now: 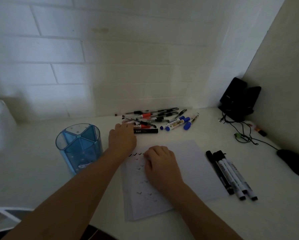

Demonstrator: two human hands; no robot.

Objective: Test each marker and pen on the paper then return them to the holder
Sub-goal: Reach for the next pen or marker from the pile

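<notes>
Head view: the right hand (161,163) rests curled on the paper (193,161); I cannot tell if it holds anything. The left hand (122,137), the nearer one, lays straight fingers on the pile of pens (155,118) just beyond, which lie mostly crosswise. The holder (79,146) stands to its left.

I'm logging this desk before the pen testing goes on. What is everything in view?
holder: one, translucent blue, left of the paper
paper: small stack, white with tick marks, desk centre
pens and markers: loose pile, black, red and blue, behind the paper
black-capped markers: three, white barrels, side by side, right of the paper
mouse: one, black, right edge
black device: one, far right corner, cables trailing
desk: one, white
left hand: fingers at the pile's near edge
right hand: on the paper, fingers curled, grip unclear
</notes>
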